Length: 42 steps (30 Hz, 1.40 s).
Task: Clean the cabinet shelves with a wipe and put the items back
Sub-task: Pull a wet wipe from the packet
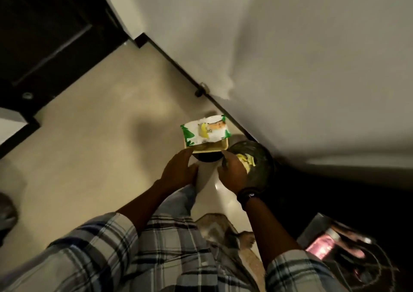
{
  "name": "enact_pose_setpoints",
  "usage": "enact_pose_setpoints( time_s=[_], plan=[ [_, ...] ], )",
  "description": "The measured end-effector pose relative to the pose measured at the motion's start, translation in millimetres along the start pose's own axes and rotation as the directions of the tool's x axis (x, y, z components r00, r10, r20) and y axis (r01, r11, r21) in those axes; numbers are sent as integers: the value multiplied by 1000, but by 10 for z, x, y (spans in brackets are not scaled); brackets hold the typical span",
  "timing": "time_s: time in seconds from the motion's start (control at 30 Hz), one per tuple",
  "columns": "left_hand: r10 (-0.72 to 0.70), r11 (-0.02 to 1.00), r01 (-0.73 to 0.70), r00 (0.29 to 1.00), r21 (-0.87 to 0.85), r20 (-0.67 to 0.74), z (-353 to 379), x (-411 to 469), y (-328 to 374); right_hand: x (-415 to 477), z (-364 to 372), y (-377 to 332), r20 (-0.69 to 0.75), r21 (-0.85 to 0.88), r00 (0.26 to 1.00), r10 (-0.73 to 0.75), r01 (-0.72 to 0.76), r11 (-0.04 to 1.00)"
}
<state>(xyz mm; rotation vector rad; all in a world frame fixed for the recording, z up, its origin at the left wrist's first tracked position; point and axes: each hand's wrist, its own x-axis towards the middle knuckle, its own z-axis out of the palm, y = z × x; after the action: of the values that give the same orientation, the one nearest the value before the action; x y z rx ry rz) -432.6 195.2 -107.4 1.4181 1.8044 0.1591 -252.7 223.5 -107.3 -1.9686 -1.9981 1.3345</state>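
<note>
A white and green wipe packet (205, 130) lies on top of a tan tray (220, 146), low above the beige floor. A dark round dish (206, 158) shows under the tray's near edge. My left hand (178, 172) grips the tray's left corner, and my right hand (232, 174) holds its right corner. Just right of the tray is a dark glass bowl (260, 164) with pale yellow pieces in it, partly hidden by my right hand. No cabinet shelf is in view.
A white wall (290, 57) with dark skirting runs diagonally behind the stack, with a small door stopper (201, 89) on it. A dark door (44, 34) fills the upper left. A shiny pink-lit object (328, 244) sits at lower right beside a dark area.
</note>
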Motion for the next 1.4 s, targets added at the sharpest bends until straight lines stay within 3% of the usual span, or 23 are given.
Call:
enact_pose_setpoints(
  time_s=[0.2, 0.57, 0.9, 1.13, 1.4],
  plan=[
    [-65, 996, 65, 998, -55, 4, -10, 806, -447, 1071, 480, -159, 158, 72, 985, 70, -83, 994],
    [-60, 995, 68, 993, -79, 99, 633, 1886, -1128, 2486, 1296, 201, 374, -151, 923, 87, -32, 988],
    [-40, 994, 58, 980, -88, 193, 916, 2177, -1239, 2731, 1578, 416, 267, -219, 950, 158, -100, 970],
    [-17, 998, 32, 975, -63, 224, 922, 2154, -1264, 2680, 1583, 474, 137, -197, 985, 105, -77, 977],
    [13, 1000, -13, 969, -2, 245, 1095, 2220, -1354, 2845, 1707, 628, 198, -351, 980, 37, 35, 936]
  ],
)
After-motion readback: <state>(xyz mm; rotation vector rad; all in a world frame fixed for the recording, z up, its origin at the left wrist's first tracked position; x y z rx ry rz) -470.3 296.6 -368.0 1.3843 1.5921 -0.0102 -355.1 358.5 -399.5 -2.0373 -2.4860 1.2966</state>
